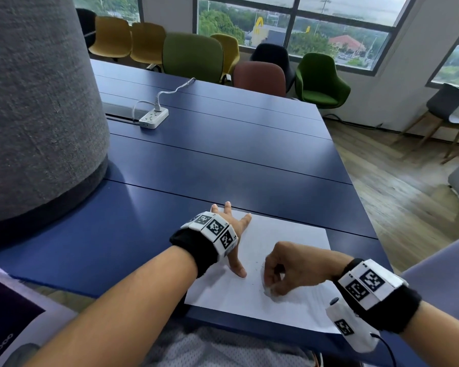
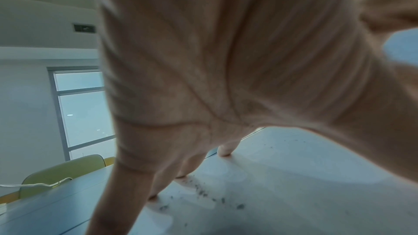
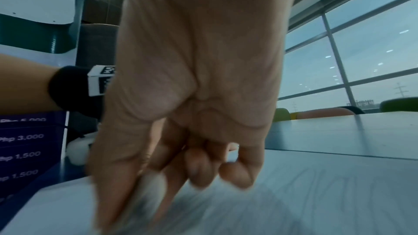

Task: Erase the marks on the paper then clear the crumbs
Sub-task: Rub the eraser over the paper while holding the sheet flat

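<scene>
A white sheet of paper [image 1: 284, 263] lies on the blue table [image 1: 223, 160] near its front edge. My left hand [image 1: 233, 229] is spread flat, its straight fingers pressing the sheet's left part. My right hand [image 1: 281, 271] pinches a white eraser [image 3: 149, 190] between thumb and fingers, its smudged tip down on the paper; the eraser is blurred in the right wrist view. Dark eraser crumbs [image 2: 203, 192] lie scattered on the sheet beside my left fingertips [image 2: 225, 150], and faint grey marks [image 1: 261, 282] show by the eraser.
A large grey felt-covered column [image 1: 37, 107] stands on the table's left. A white power strip [image 1: 153, 117] with a cable sits farther back. Coloured chairs [image 1: 194, 56] line the far edge. A purple printed sign [image 1: 3, 313] stands at the near left.
</scene>
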Demonstrator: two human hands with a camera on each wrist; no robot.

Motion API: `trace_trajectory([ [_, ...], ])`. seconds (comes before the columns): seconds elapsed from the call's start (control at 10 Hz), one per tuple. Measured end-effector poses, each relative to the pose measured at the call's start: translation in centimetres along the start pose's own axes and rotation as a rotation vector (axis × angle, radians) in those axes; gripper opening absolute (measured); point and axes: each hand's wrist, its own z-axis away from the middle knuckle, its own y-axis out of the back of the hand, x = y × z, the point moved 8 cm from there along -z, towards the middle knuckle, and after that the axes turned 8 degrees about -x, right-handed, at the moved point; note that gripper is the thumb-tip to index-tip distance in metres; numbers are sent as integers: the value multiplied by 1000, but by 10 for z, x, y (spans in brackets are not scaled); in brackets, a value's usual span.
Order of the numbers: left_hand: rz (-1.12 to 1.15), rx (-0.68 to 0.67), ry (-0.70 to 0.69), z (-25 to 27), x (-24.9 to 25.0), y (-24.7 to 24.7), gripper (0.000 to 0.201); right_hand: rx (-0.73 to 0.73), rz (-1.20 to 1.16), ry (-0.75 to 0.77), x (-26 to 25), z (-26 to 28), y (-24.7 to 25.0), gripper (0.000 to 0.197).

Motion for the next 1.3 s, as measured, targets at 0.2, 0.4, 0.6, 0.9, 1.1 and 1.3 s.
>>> trace_trajectory([
  [0.2,6,-1,-3,-1,0,-1,144,184,5,-23,9,-4,20,8],
  [0.4,11,3,-6,0,-1,-1,144,111,-22,-31,10,-9,18,6],
  [0.6,14,-1,-2,1,-1,-1,143,-45,-44,-13,5,-13,5,9],
  [0.9,17,11,5,1,-2,-2,144,142,21,-69,22,-31,47,8],
  [1.1,13,19,4,2,-2,-1,143,353,36,-110,34,-36,75,9],
  [1.3,17,15,1,1,-2,-1,143,342,18,-160,42,-37,85,11],
])
